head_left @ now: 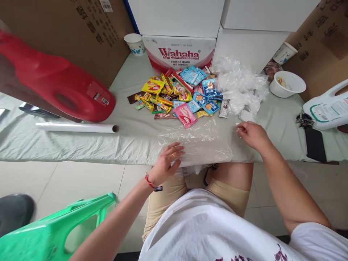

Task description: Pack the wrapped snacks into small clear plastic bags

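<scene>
A clear plastic bag (201,145) lies flat along the table's front edge. My left hand (169,161) rests on its left end, fingers stretched out and loosely apart. To the right of the bag, my right hand (252,135) is closed in a pinch at a small white piece (236,124), whose kind I cannot make out. Behind the bag spreads a pile of wrapped snacks in yellow, blue and red, with a pink snack packet (185,114) nearest the bag. A heap of crumpled clear plastic bags (239,83) sits beyond my right hand.
A white roll (77,127) and a red jug (67,87) occupy the left side. On the right are a white bowl (287,85), keys (304,119), a black case (315,144) and a white jug (330,108). Boxes line the back; a green stool (54,226) stands below left.
</scene>
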Tool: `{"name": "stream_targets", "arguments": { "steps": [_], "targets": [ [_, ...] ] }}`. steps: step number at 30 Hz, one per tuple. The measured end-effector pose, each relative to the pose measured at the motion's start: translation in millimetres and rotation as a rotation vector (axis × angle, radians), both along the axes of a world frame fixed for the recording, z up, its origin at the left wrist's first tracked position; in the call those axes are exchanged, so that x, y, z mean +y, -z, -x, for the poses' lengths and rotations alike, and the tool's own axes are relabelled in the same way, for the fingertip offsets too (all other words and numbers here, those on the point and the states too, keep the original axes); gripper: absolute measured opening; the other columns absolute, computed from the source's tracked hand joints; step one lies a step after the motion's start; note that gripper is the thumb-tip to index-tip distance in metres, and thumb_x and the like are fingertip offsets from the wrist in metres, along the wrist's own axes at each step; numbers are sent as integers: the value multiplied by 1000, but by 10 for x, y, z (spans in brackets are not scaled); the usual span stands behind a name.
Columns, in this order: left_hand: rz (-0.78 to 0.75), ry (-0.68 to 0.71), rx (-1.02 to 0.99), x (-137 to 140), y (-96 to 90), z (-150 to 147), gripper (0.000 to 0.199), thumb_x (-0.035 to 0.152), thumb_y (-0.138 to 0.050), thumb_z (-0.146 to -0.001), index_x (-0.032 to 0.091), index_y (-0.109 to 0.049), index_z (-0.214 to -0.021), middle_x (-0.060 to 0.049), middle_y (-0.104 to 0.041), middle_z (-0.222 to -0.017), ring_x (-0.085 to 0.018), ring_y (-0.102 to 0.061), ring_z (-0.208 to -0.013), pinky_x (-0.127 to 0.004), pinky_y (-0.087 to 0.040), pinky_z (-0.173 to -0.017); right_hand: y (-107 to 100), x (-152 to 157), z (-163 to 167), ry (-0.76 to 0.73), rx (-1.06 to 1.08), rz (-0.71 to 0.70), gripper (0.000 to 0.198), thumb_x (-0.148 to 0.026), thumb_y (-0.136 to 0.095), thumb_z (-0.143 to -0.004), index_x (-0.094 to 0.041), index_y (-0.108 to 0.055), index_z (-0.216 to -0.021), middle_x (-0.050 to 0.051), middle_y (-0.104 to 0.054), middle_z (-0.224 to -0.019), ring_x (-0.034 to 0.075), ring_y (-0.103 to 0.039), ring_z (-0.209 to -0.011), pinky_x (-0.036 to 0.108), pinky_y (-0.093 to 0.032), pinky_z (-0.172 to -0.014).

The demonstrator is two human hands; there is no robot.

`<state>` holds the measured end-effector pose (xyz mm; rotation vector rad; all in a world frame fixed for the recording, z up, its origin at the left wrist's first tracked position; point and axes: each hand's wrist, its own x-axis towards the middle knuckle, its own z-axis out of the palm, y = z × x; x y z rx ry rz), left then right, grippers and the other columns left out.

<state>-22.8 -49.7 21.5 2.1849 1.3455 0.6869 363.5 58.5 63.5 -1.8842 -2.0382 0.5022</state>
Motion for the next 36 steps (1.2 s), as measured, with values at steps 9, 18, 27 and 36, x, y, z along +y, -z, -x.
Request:
{"name": "stream_targets", "arguments": {
  "steps": [9,18,27,36],
  "targets": [
    [-8,-359,307,338,154,-157,51,39,-39,-103,24,-57,-148,-13,-50,-161,-33,-43,-151,-66,-18,-125,413,-163,837,-440,-63,-129,49,-40,-51,-103,-18,-59,-146,15,-51,-158,33,-42,-147,53,-33,-122],
    [-41,-211,447,506,220,-43,58,42,-35,-105,22,-44,-159,-12,-38,-167,-31,-36,-156,-67,-17,-127,-166,617,1657,-204,-218,-111,52,-57,-46,-104,-15,-69,-123,20,-70,-121,37,-54,-124,45,-47,-99],
    [-100,-206,461,384,251,17,55,41,-34,-107,26,-44,-159,-7,-40,-166,-29,-39,-155,-62,-21,-129,-139,845,2278,-234,-318,28,58,-48,-69,-87,-12,-63,-132,22,-66,-128,41,-49,-130,49,-44,-103],
    [-92,-214,361,401,246,20,55,42,-38,-106,26,-45,-158,-6,-41,-166,-30,-39,-155,-62,-20,-129,-426,1747,1389,202,443,98,58,-54,-72,-83,-17,-58,-125,10,-71,-109,23,-69,-89,34,-56,-75]
  ]
}}
